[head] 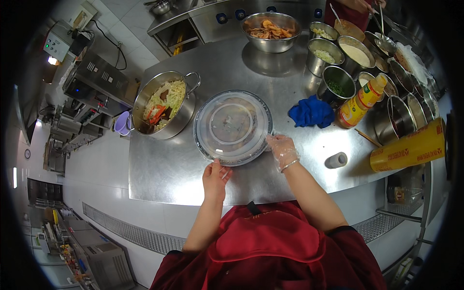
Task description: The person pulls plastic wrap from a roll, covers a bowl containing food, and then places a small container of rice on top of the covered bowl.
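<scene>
A round container with a translucent plastic lid (231, 123) sits on the steel table in front of me, its contents blurred through the lid. My left hand (214, 179), bare, has its thumb at the near rim and its fingers curled just below the edge. On the right side of the rim, my right hand (284, 150) pinches the edge, wearing a clear disposable glove. To the left stands a two-handled steel pot (181, 121) with shredded cabbage (170, 92) and orange-red strips (156, 114) in it. A crumpled blue cloth (311, 111) lies right of the lid.
At the back of the steel table (163, 177) stands a steel bowl (271, 45) of cooked shrimp. Several steel containers (315, 63) crowd the right side, near a yellow squeeze bottle (362, 101), a small roll (337, 160) and a large yellow film roll (407, 146). A co-worker's hands (362, 5) hold a ladle.
</scene>
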`<action>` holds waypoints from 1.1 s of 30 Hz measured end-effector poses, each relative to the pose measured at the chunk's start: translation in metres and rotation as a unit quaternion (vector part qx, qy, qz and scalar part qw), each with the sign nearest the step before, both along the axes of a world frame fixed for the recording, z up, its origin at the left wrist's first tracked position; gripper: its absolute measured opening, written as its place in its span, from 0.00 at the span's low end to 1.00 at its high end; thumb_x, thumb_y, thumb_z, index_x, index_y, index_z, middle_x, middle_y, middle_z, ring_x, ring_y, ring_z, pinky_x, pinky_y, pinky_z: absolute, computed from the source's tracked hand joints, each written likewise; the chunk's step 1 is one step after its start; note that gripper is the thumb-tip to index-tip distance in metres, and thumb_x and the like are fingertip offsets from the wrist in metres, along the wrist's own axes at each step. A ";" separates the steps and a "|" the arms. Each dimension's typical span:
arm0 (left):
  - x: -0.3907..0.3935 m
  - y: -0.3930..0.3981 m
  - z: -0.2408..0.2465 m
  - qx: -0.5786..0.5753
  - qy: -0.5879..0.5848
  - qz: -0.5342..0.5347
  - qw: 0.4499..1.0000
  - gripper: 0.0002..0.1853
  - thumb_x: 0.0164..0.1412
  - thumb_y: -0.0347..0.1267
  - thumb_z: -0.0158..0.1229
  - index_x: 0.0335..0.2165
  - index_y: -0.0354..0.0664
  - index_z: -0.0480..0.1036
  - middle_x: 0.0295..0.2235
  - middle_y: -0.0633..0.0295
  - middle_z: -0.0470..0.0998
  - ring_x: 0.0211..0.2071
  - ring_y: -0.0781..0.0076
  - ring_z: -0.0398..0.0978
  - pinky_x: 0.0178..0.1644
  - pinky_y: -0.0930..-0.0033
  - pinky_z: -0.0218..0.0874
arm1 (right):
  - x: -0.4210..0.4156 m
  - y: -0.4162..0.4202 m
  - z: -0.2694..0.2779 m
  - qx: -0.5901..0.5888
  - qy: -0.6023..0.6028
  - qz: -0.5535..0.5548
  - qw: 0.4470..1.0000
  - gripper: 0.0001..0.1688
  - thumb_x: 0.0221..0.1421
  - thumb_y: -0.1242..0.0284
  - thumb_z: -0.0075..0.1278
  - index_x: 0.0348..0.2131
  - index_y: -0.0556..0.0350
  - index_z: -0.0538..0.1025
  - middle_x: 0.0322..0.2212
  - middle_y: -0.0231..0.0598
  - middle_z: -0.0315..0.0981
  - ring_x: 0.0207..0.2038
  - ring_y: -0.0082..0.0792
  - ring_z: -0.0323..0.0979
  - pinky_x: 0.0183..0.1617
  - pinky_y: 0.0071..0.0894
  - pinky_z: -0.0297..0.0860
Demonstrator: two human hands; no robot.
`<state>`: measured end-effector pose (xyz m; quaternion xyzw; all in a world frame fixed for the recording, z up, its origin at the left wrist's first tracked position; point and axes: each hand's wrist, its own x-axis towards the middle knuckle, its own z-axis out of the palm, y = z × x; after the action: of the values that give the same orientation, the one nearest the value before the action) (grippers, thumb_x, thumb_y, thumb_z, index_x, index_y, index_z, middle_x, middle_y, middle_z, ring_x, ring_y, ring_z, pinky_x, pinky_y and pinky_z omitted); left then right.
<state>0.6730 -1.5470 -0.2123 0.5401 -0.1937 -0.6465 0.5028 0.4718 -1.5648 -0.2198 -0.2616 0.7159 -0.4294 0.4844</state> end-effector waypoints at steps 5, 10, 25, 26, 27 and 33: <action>0.018 -0.014 -0.014 -0.033 -0.005 -0.038 0.999 0.07 0.53 0.31 0.48 0.24 0.40 0.62 0.23 0.63 0.67 0.25 0.75 0.66 0.34 0.71 0.61 | -0.010 -0.010 -0.011 -0.013 -0.032 0.023 0.999 0.15 0.42 0.67 0.51 0.25 0.64 0.69 0.18 0.31 0.65 0.21 0.21 0.58 0.27 0.20 0.58; 0.014 -0.015 -0.019 -0.022 0.020 -0.018 0.999 0.05 0.54 0.29 0.46 0.25 0.38 0.63 0.23 0.63 0.67 0.25 0.76 0.66 0.36 0.70 0.61 | -0.004 -0.008 -0.021 -0.051 -0.069 -0.019 0.996 0.14 0.43 0.68 0.50 0.25 0.63 0.69 0.19 0.30 0.65 0.22 0.20 0.59 0.27 0.18 0.58; -0.025 0.008 -0.015 -0.008 0.128 0.008 0.992 0.07 0.50 0.26 0.50 0.22 0.36 0.60 0.24 0.58 0.67 0.27 0.69 0.68 0.38 0.69 0.63 | 0.054 0.026 -0.003 -0.012 -0.146 -0.113 0.983 0.16 0.39 0.72 0.54 0.29 0.64 0.69 0.22 0.34 0.66 0.24 0.24 0.61 0.30 0.22 0.59; -0.026 0.008 -0.015 -0.011 0.123 0.012 0.992 0.07 0.50 0.25 0.50 0.22 0.36 0.60 0.24 0.59 0.67 0.27 0.69 0.68 0.38 0.69 0.63 | 0.055 0.025 0.001 0.005 -0.153 -0.125 0.980 0.18 0.38 0.72 0.54 0.31 0.66 0.68 0.23 0.35 0.66 0.25 0.24 0.62 0.31 0.22 0.59; -0.027 0.008 -0.016 -0.014 0.118 0.017 0.993 0.07 0.51 0.25 0.49 0.21 0.35 0.59 0.23 0.59 0.66 0.26 0.70 0.67 0.38 0.69 0.64 | 0.055 0.025 0.008 0.022 -0.161 -0.138 0.977 0.20 0.38 0.73 0.54 0.32 0.67 0.67 0.25 0.36 0.66 0.26 0.25 0.62 0.32 0.22 0.59; -0.032 0.011 -0.032 -0.065 0.113 0.040 0.991 0.06 0.51 0.25 0.48 0.23 0.35 0.60 0.23 0.60 0.66 0.25 0.72 0.67 0.37 0.70 0.64 | 0.058 0.029 -0.005 -0.002 -0.229 -0.162 0.960 0.21 0.38 0.71 0.55 0.33 0.65 0.68 0.27 0.36 0.67 0.28 0.25 0.62 0.33 0.21 0.59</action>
<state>0.6414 -1.5362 -0.2447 0.4371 -0.1558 -0.6689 0.5807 0.5299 -1.5362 -0.2245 -0.0375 0.6178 -0.5518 0.5590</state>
